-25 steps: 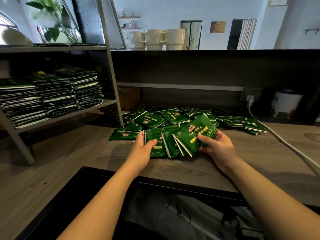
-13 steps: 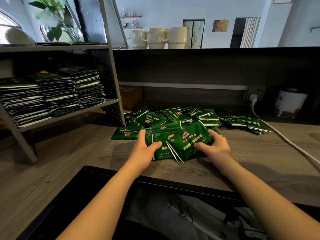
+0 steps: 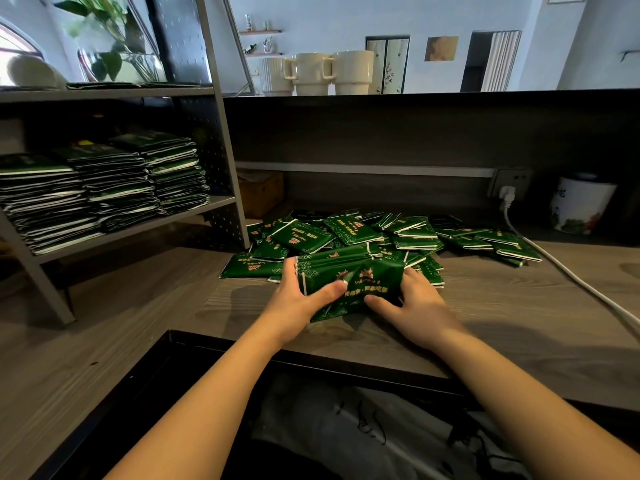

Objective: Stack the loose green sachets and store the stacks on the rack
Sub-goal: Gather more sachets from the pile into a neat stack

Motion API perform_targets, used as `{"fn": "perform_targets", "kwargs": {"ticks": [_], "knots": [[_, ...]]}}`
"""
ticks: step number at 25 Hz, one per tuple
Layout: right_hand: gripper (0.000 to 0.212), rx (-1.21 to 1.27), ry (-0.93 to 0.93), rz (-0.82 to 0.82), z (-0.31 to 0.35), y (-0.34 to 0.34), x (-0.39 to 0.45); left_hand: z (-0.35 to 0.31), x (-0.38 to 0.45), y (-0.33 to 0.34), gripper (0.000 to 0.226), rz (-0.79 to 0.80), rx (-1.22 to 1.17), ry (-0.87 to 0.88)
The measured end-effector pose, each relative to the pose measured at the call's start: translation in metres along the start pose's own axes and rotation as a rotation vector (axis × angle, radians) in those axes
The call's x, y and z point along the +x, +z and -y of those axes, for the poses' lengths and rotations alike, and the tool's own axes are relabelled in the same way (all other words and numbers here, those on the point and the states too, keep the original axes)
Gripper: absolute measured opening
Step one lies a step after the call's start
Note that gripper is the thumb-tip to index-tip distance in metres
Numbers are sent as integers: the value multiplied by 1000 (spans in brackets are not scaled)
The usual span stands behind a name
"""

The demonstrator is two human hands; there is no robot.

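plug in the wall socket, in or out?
In. The white plug sits in the socket, cable trailing across the counter.

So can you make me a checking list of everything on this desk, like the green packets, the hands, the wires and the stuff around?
Surface: wooden desk, grey-brown, with a dark open gap at its near edge.
Job's things: loose green sachets heaped at the back of the desk; a bundle of sachets gathered in front; three finished stacks on the rack shelf.
Clutter: brown box behind the heap; white painted jar far right.
Hands: left hand and right hand grip the bundle from either side.
Cables: white cable plugged into the wall socket, running across the desk's right side.
Surroundings: three cream mugs on the upper ledge; plant on the rack top.
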State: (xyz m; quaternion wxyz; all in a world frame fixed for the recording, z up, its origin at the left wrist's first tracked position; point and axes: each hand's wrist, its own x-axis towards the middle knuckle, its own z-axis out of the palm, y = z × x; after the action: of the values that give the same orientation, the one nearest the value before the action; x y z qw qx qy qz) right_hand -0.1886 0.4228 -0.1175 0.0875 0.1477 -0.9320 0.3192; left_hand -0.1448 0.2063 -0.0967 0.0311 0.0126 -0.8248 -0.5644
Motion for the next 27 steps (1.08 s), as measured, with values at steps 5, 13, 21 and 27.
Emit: {"fn": "perform_targets", "kwargs": {"ticks": [5,13,21,27], "knots": [[65,-146,-17,27,3,2,-3,1,-1,0,111,38,65,17],[114,363,21,141,12,-7,-7,3,1,-3,110,66,-29,-63],[55,452,40,173,12,-8,-7,-4,0,7,90,124,139,-88],[50,453,72,120,10,-9,-8,7,8,3,99,4,47,-35]]}}
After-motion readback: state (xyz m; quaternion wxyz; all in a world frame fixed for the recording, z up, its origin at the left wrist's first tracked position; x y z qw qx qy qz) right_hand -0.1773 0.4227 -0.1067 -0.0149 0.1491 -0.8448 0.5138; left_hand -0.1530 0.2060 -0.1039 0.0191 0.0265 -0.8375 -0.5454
